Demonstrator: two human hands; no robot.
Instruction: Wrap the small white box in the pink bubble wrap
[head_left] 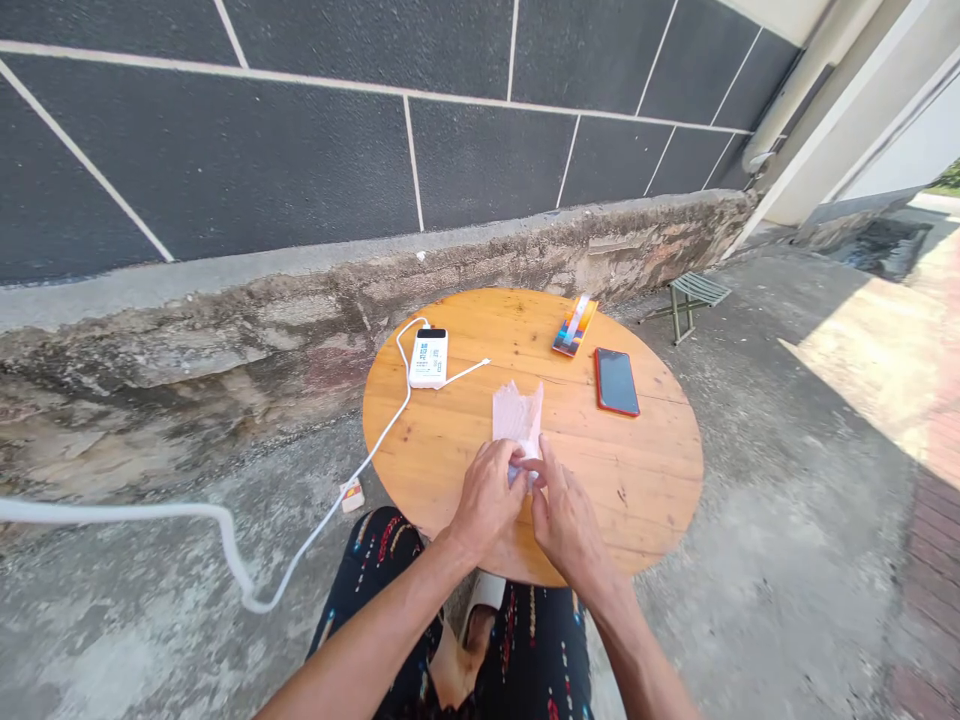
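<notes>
A thin, creased, whitish-pink tissue (517,412) lies on the round wooden table (450,460), its ragged upper end pointing away from me. My left hand (491,490) grips the near end of it, fingers bent inward. Against that same end, my right hand (562,505) has its fingers closed, close to the left fingertips. Something pale bluish shows between the hands, but the fingers cover most of it and I cannot tell whether it is part of the tissue.
A white power bank (429,360) with a white cable (315,535) sits at the table's left. Toward the back right are a small orange-and-blue box (574,328) and a red-edged phone (617,382). Beyond stand a folding stool (694,295) and a dark tiled wall (300,150).
</notes>
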